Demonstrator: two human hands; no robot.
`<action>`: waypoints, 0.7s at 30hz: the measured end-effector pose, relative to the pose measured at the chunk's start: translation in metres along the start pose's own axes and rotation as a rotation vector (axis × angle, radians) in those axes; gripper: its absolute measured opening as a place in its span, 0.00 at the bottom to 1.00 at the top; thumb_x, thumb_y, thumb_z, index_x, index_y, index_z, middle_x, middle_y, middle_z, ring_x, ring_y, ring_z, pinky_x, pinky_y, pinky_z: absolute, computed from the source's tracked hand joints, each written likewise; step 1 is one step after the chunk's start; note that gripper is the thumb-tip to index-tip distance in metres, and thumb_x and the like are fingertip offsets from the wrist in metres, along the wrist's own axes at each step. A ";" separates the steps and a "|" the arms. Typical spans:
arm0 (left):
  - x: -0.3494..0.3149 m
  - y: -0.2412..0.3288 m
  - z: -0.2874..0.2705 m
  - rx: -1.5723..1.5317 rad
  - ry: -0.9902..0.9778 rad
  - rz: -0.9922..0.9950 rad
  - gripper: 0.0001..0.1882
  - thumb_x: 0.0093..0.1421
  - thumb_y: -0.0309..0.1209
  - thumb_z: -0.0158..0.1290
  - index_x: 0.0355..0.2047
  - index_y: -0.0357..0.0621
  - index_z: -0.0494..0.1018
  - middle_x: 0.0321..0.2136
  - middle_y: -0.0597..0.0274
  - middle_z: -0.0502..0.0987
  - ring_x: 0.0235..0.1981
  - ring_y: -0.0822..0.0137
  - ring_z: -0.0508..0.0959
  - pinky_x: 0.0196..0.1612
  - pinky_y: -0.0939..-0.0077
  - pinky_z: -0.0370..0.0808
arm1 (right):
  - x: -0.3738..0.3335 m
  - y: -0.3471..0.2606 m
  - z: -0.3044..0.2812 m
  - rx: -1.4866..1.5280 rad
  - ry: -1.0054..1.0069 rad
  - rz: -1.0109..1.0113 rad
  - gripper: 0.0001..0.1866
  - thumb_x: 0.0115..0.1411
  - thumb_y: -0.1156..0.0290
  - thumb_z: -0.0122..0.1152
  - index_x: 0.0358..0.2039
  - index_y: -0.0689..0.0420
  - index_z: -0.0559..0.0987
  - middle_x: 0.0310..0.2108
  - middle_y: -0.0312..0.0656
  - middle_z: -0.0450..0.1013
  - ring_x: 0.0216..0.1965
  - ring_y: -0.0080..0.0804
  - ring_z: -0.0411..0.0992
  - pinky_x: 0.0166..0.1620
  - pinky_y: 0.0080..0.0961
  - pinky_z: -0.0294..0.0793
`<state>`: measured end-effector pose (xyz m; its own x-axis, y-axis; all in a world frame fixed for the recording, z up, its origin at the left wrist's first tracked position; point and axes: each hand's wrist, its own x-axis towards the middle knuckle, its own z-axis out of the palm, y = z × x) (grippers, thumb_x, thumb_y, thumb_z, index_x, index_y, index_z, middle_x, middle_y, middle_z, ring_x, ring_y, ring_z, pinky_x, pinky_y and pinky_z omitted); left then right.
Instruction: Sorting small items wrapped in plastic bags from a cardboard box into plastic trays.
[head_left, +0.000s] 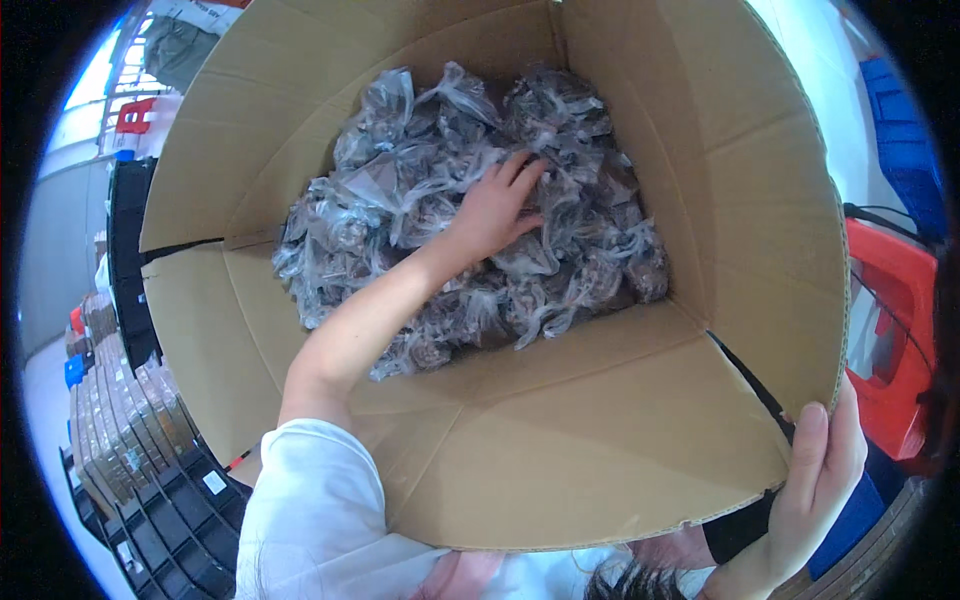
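A large open cardboard box (590, 430) fills most of the view, its flaps raised around the opening. Inside lies a heap of knotted clear plastic bags (400, 215) with small dark contents too blurred to name. My left hand (497, 205) reaches deep into the box and rests on top of the bags, fingers spread apart, holding nothing. At the lower right, my right hand (822, 470) grips the edge of the right flap, thumb on the inner face and the other fingers behind it.
A red plastic stool (890, 340) stands right of the box, with a blue crate (903, 140) behind it. To the left are a black pallet (190, 530) and stacked flat cardboard (125, 420). Another red stool (134, 116) is at the far left.
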<state>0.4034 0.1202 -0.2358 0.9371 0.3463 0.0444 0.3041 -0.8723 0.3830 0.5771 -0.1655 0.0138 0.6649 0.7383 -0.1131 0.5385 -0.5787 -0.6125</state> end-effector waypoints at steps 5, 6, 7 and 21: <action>0.003 0.010 -0.021 -0.115 0.020 -0.046 0.21 0.48 0.22 0.54 0.44 0.44 0.66 0.53 0.47 0.63 0.47 0.45 0.67 0.50 0.58 0.67 | -0.002 -0.001 0.000 0.034 0.012 0.054 0.17 0.65 0.70 0.44 0.49 0.68 0.70 0.36 0.44 0.74 0.35 0.25 0.71 0.42 0.20 0.67; 0.002 0.018 -0.027 -0.110 0.029 0.018 0.21 0.48 0.22 0.54 0.44 0.45 0.66 0.53 0.46 0.63 0.48 0.44 0.66 0.51 0.57 0.67 | -0.003 -0.001 0.000 0.062 -0.004 0.084 0.17 0.65 0.70 0.44 0.48 0.68 0.70 0.37 0.44 0.74 0.36 0.24 0.70 0.42 0.20 0.67; 0.000 0.029 -0.034 -0.106 0.038 0.083 0.21 0.47 0.22 0.54 0.44 0.45 0.66 0.53 0.45 0.63 0.49 0.44 0.66 0.52 0.57 0.67 | -0.003 -0.001 0.000 0.053 0.009 0.084 0.17 0.65 0.70 0.44 0.48 0.68 0.70 0.37 0.44 0.74 0.36 0.24 0.70 0.42 0.20 0.67; -0.017 0.085 0.082 -0.102 0.035 0.065 0.35 0.54 0.45 0.53 0.58 0.38 0.59 0.62 0.47 0.51 0.62 0.38 0.50 0.60 0.47 0.54 | -0.009 0.008 0.004 0.002 0.062 0.142 0.17 0.66 0.70 0.44 0.49 0.68 0.70 0.40 0.44 0.73 0.39 0.24 0.70 0.43 0.19 0.67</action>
<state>0.4277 0.0115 -0.2799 0.9471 0.3037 0.1035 0.2226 -0.8541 0.4700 0.5736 -0.1757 0.0071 0.7649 0.6263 -0.1505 0.4357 -0.6751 -0.5954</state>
